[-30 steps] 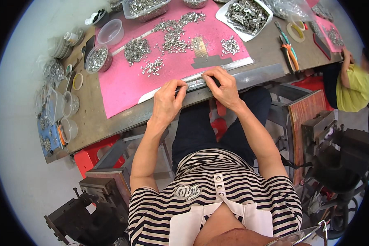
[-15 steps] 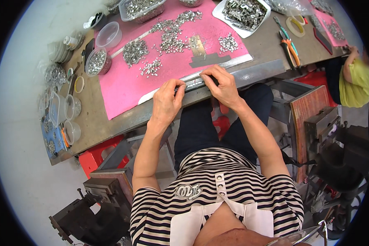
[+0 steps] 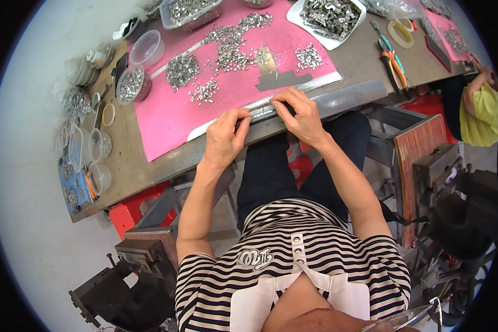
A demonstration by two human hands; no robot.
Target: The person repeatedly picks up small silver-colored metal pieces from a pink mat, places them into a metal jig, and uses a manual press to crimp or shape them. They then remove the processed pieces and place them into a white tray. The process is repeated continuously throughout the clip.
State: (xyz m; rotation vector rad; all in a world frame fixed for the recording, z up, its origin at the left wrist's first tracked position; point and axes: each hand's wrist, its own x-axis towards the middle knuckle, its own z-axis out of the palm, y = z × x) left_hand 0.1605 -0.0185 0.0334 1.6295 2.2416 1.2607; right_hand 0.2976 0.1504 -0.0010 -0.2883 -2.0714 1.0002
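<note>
Left hand (image 3: 225, 134): lower centre of the pink area, fingertips pinched on the long metal strip (image 3: 260, 106) at its left half; grasping it.
Right hand (image 3: 300, 115): just right of the left hand, thumb and fingers closed on the same strip near its middle.
Metal strip: lies along the near edge of the pink mat (image 3: 205, 105), running from centre-left up toward the right of the frame; what sits on it under the fingers is too small to tell.
Loose parts: several heaps of small silvery pieces (image 3: 227, 41) spread over the upper mat, none near the hands.
Stock: white tray (image 3: 332, 14) and clear tub (image 3: 191, 11) at the top edge, both well filled.
Table (image 3: 365, 72): carries pliers (image 3: 393, 58) at upper right and small bowls at far left.
Neighbour: another person's yellow sleeve (image 3: 481, 113) at the right edge, apart from this work.
Progress (judged): many parts remain unhandled; the work on the strip looks far from finished.
</note>
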